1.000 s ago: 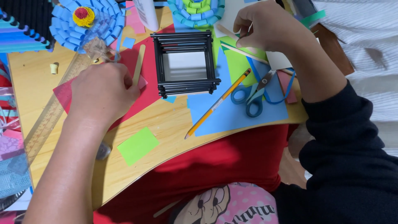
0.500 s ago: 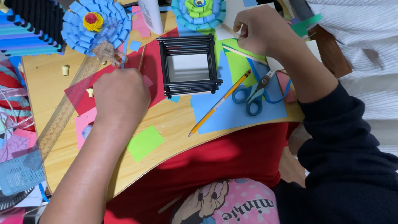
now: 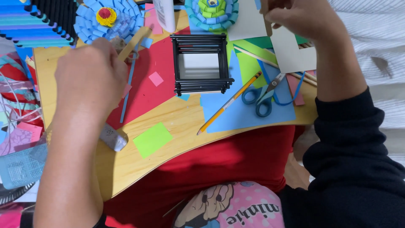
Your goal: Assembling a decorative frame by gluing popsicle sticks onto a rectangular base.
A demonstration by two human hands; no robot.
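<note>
R hand (image 3: 301, 19) pinches a grey card piece (image 3: 291, 52), L-ish cutout, fingers closed on its top edge. Card hangs up-right of the black stick frame (image 3: 201, 63), held off the board, prob so the cut shape can be eyed or trimmed w/o touching the stuff under it. A second pale sheet (image 3: 249, 21) sits just left of that hand; can't tell if the hand holds it too.

L hand (image 3: 90, 78) is left of the frame, back of hand to cam, fingers curled down over the red paper (image 3: 149, 90). Grip hidden, can't tell if it's closed on anything. A wooden stick (image 3: 134, 42) pokes out just beyond the knuckles; contact unclear.

Frame = square stack of black sticks, open centre, flat on the wooden board (image 3: 181, 122), roughly mid-board, in reach of both hands.

Right of frame: blue paper sheet (image 3: 249, 114) w/ yellow pencil (image 3: 230, 103) lying diagonal on it, blue-handled scissors (image 3: 263, 95) beside the pencil, blades open. Tools parked on R-hand side.

Below-left of frame: green paper square (image 3: 152, 139), small pink square (image 3: 156, 78) on the red sheet. Above-left: blue paper flower (image 3: 110, 19). Above: green-teal paper flower (image 3: 211, 12) and a white bottle (image 3: 164, 14). Finished bits pushed to far edge, away from work zone.
</note>
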